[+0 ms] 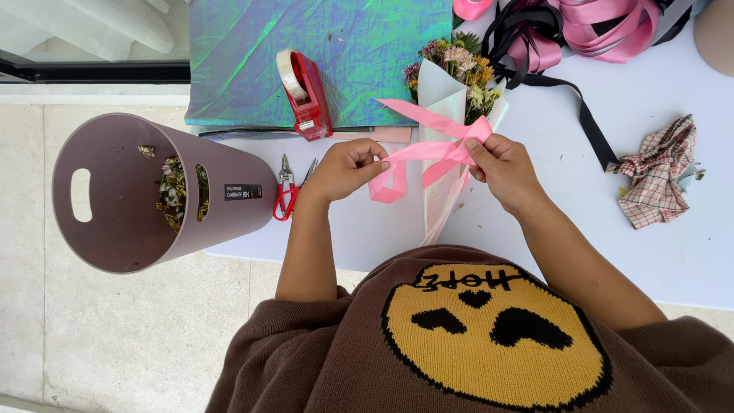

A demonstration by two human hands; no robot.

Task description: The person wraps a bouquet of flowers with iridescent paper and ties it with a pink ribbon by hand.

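Two hands work a pink ribbon (428, 151) at the middle of a small bouquet (453, 99) that lies on the white table (673, 245), its flower heads pointing away from the person. The left hand (345, 168) has its fingers pinched on a loop of the ribbon, and the right hand (505, 170) grips the ribbon's other side just beside the pale wrapping cone, so the ribbon runs taut between them across the wrap. A red tape dispenser (304, 95) sits on an iridescent wrapping sheet (252, 61) beyond the left hand. Red-handled scissors (287, 191) lie near the table's edge, close to the left wrist. A mauve bin (138, 195) stands off the table's left end, with plant scraps inside. Pink and black ribbons (581, 30) are piled at the far right, and a crumpled checked cloth (661, 180) lies well apart from the right hand.
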